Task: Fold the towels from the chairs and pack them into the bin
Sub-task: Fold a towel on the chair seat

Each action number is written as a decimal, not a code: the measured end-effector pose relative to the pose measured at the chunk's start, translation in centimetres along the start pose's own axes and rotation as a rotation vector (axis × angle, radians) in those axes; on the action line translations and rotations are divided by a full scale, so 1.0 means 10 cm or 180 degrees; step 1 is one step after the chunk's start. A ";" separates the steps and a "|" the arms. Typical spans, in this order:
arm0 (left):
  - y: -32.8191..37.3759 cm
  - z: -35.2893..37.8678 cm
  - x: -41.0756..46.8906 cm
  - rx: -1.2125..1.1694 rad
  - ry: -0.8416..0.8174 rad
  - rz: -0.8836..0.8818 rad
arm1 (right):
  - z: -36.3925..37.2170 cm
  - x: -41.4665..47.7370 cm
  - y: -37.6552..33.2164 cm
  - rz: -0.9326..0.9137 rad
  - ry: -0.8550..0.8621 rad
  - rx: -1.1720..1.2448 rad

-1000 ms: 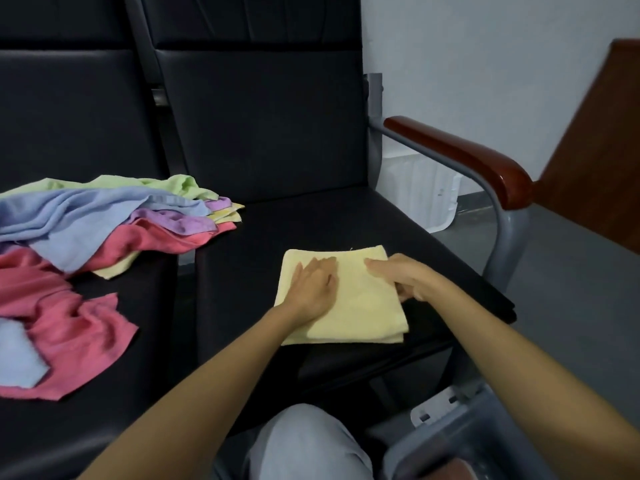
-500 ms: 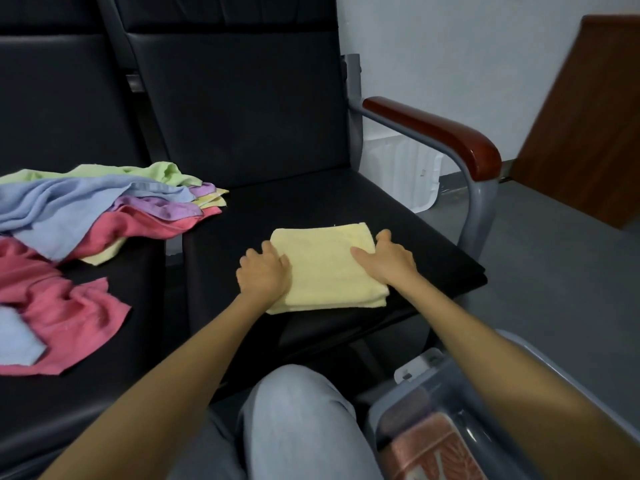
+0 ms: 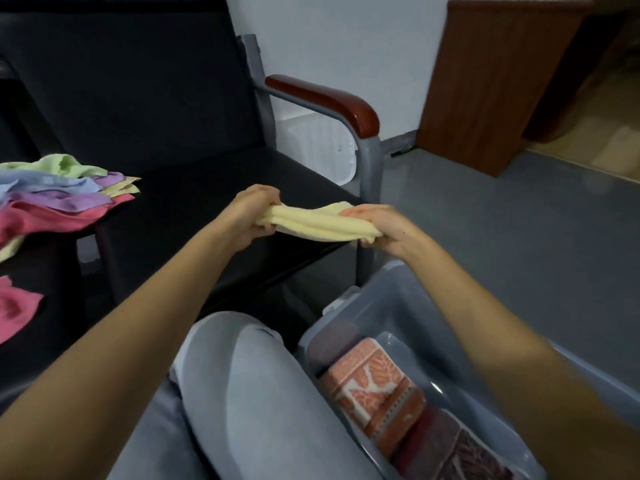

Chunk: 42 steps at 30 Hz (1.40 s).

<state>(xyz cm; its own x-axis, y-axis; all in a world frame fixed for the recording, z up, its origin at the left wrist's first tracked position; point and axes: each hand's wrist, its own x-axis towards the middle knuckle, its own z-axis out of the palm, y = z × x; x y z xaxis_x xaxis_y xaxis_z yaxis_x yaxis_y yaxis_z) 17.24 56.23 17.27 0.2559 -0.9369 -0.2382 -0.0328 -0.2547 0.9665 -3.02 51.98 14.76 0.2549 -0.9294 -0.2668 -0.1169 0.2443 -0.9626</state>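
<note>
Black padded chair (image 3: pixel 156 98) fills upper left, grey metal frame, red-brown wooden armrest (image 3: pixel 322 102) on its right side. Grey floor (image 3: pixel 519 237) to the right, brown wooden panel (image 3: pixel 495 81) standing against the white wall. White ribbed plastic container (image 3: pixel 322 147) behind the chair, partly hidden by the frame. Second black seat (image 3: pixel 45 258) at left edge

Translucent grey bin (image 3: pixel 415 306) on the floor lower right, just beside the person's knee (image 3: pixel 249 375) in light grey trousers. Inside the bin: folded towels packed side by side, an orange-and-white patterned towel (image 3: pixel 370 379) nearer the far end, a dark maroon towel (image 3: pixel 450 441) next to it toward the camera; a further dark one at the far end, too dim to name

Loose pile of towels (image 3: pixel 59 199) on the left seat, unfolded: green, blue, purple, pale yellow, pink layers, one edge lapping onto the armrest chair's seat. Separate pink towel (image 3: pixel 17 310) lower on the same left seat

Folded yellow towel (image 3: pixel 315 221) held in the air between both hands, over the front right part of the chair seat, up and left of the bin, not in it. It sags a little in the middle, layers visible along the edge

Left hand (image 3: pixel 254 216) grips the towel's left end, fingers curled round it. Right hand (image 3: pixel 381 228) grips the right end, thumb on top, fingers wrapped under. Both slightly motion-blurred, forearms bare
</note>
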 end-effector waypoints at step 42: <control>-2.53 1.40 0.13 0.5099 -0.2489 -0.0756 | -0.22 -0.91 3.25 0.2024 0.0455 -0.0525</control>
<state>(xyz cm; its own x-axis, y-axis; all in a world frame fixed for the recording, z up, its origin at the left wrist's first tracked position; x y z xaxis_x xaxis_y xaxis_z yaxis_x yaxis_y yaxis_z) 4.87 58.14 -8.87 -0.0589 -0.6130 -0.7878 -0.9952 0.0977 -0.0016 -11.23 67.83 -14.01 -0.0404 -0.6489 -0.7598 -0.3502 0.7214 -0.5975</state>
